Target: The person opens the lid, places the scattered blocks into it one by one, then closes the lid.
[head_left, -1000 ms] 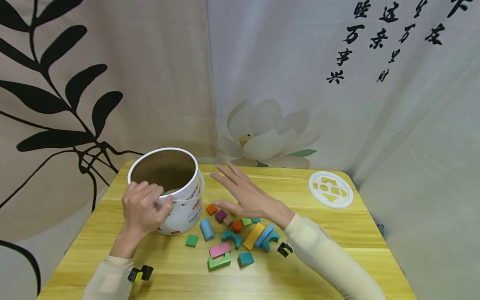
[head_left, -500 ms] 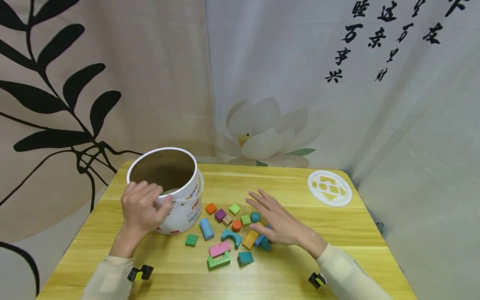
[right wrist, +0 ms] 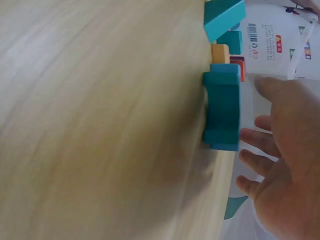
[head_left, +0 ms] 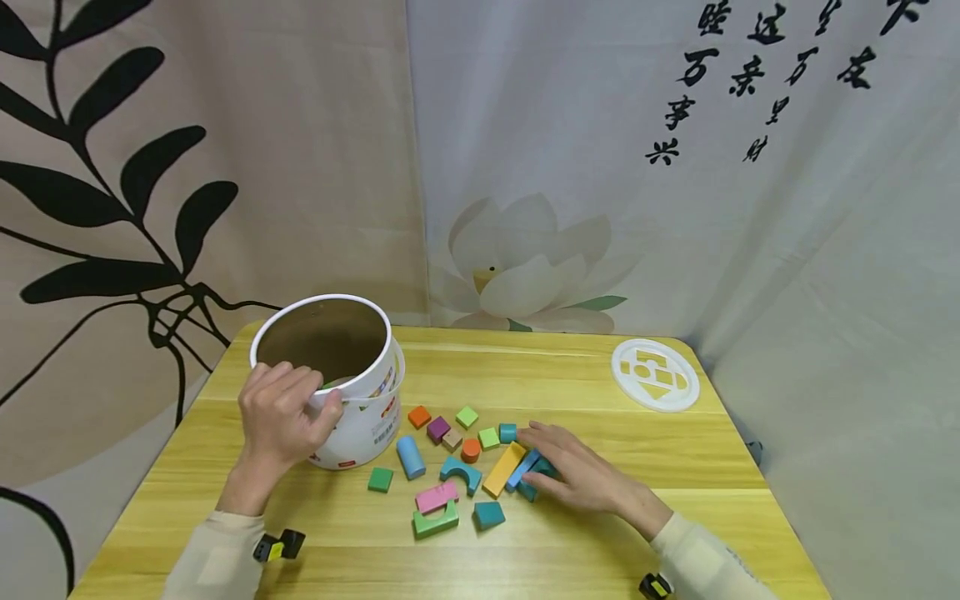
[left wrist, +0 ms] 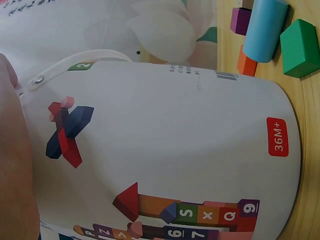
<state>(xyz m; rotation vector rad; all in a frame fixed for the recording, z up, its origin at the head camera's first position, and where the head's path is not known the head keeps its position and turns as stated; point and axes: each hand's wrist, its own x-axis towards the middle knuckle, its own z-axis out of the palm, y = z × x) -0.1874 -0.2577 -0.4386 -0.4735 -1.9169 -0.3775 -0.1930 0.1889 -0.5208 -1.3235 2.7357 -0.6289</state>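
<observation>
A white printed bucket (head_left: 367, 433) stands at the table's left back. My left hand (head_left: 279, 417) grips its near rim, fingers over the edge and thumb outside; in the left wrist view the bucket wall (left wrist: 165, 135) fills the picture. My right hand (head_left: 581, 475) is over the right end of a group of loose toy blocks, fingers loosely bent. Below it lie a teal arch block (right wrist: 222, 110), partly hidden in the head view, and a blue block (head_left: 522, 468) beside a yellow block (head_left: 504, 470). Nothing is held between the right fingers; contact with the blocks cannot be told.
Between the hands lie a blue cylinder (head_left: 410, 457), a blue arch (head_left: 461, 473), a pink block (head_left: 437, 497), a green notched block (head_left: 436, 522), a teal block (head_left: 489, 515) and several small blocks. A white disc with cut-outs (head_left: 622, 379) lies at the back right.
My right hand has moved right and toward me, from above the back of the blocks down to their right end. The left hand has kept its hold on the bucket rim.
</observation>
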